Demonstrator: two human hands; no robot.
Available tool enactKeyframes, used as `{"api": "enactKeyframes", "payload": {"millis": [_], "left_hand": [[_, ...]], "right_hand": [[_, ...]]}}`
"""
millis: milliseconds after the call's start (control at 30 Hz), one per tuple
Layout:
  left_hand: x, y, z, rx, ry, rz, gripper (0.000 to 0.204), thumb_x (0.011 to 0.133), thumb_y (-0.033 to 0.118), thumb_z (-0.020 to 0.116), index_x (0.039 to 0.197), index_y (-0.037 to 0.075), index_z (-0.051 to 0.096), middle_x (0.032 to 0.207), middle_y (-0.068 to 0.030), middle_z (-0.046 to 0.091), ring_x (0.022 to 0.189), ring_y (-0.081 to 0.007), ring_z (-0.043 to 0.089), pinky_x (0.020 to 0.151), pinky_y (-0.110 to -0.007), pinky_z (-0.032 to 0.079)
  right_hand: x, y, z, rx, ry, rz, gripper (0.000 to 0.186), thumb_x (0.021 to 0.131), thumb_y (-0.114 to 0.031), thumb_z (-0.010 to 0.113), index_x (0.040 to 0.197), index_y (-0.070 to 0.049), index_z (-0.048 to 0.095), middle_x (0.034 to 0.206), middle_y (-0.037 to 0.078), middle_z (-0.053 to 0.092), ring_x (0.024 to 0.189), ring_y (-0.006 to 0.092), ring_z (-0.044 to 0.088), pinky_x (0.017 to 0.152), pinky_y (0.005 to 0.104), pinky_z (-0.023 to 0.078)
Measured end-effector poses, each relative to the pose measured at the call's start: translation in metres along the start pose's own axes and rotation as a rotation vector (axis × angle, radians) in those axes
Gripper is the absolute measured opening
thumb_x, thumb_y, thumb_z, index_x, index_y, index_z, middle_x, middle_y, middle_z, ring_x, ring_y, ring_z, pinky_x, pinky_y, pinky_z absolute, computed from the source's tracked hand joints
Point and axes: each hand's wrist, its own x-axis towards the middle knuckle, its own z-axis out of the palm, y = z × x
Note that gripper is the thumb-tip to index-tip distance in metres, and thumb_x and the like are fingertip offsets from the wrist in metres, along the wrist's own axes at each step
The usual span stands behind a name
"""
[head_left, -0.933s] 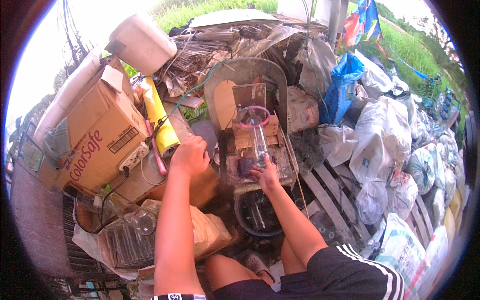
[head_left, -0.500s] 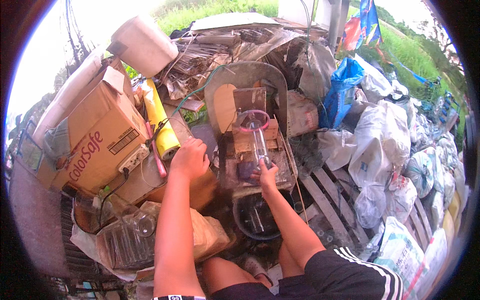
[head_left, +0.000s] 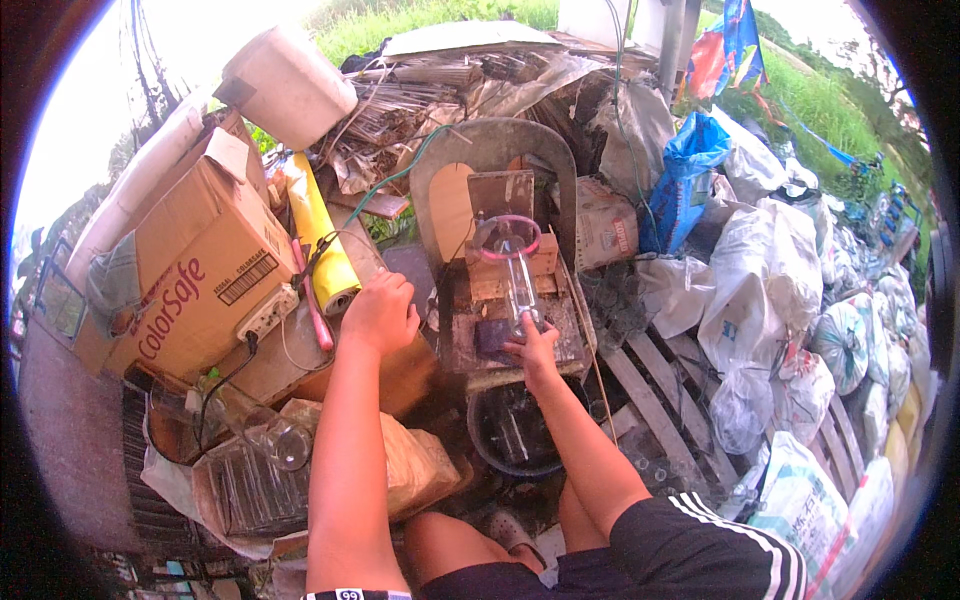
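My right hand [head_left: 533, 350] is closed on the lower end of a clear, tube-like bottle [head_left: 519, 280], its upper end at a pink ring [head_left: 536, 243]. These are over a wooden rig [head_left: 500, 190] on a worn grey chair [head_left: 435, 140], with a dark purple block [head_left: 494, 340] beside the hand. My left hand [head_left: 380, 310] is curled into a closed shape just right of a yellow roll [head_left: 320, 235]; whatever is inside it, if anything, is hidden. A dark basin [head_left: 490, 450] is below the chair's seat.
At left are a cardboard box [head_left: 190, 280], a power strip [head_left: 262, 318], a pink tool [head_left: 312, 300] and clear bottles [head_left: 280, 460] on brown paper. A white bucket [head_left: 285, 85] stands behind. Stuffed sacks [head_left: 760, 280], a blue bag [head_left: 680, 180] and a slatted pallet [head_left: 650, 400] fill the right.
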Motion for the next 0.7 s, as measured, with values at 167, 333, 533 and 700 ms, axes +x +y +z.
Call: {"api": "enactKeyframes", "payload": {"millis": [167, 333, 533, 700], "left_hand": [[0.0, -0.001, 0.0, 0.001, -0.01, 0.005, 0.014, 0.084, 0.014, 0.07, 0.084, 0.001, 0.067, 0.095, -0.0204, 0.068, 0.104, -0.04, 0.067, 0.11, -0.05, 0.051], [0.001, -0.003, 0.001, 0.01, -0.042, -0.008, 0.016, 0.083, 0.016, 0.071, 0.086, 0.0, 0.068, 0.097, -0.0202, 0.069, 0.105, -0.0391, 0.067, 0.113, -0.049, 0.049], [0.001, -0.002, 0.0, -0.001, -0.055, -0.019, 0.017, 0.083, 0.016, 0.07, 0.088, 0.0, 0.068, 0.098, -0.0204, 0.069, 0.107, -0.039, 0.067, 0.113, -0.049, 0.049], [0.001, -0.001, 0.0, -0.015, -0.041, -0.016, 0.016, 0.083, 0.016, 0.07, 0.088, 0.0, 0.068, 0.099, -0.0206, 0.069, 0.107, -0.0393, 0.067, 0.113, -0.05, 0.049]], "right_hand": [[-0.013, -0.017, -0.015, 0.333, -0.348, 0.213, 0.089, 0.104, -0.064, 0.063, 0.162, -0.014, 0.018, 0.136, 0.019, 0.061, 0.103, 0.0314, 0.07, 0.096, 0.0487, 0.052], [-0.015, -0.014, -0.002, -0.089, 0.034, -0.076, 0.085, 0.104, -0.062, 0.065, 0.159, -0.013, 0.023, 0.138, 0.017, 0.058, 0.108, 0.0313, 0.068, 0.087, 0.0472, 0.055], [-0.003, -0.009, -0.003, 0.108, -0.011, -0.037, 0.079, 0.106, -0.06, 0.062, 0.157, -0.013, 0.024, 0.133, 0.017, 0.062, 0.109, 0.0304, 0.069, 0.081, 0.047, 0.055], [-0.016, -0.022, -0.016, 0.196, -0.278, 0.152, 0.078, 0.107, -0.064, 0.055, 0.156, -0.011, 0.026, 0.127, 0.021, 0.065, 0.11, 0.0331, 0.069, 0.083, 0.0417, 0.057]]}}
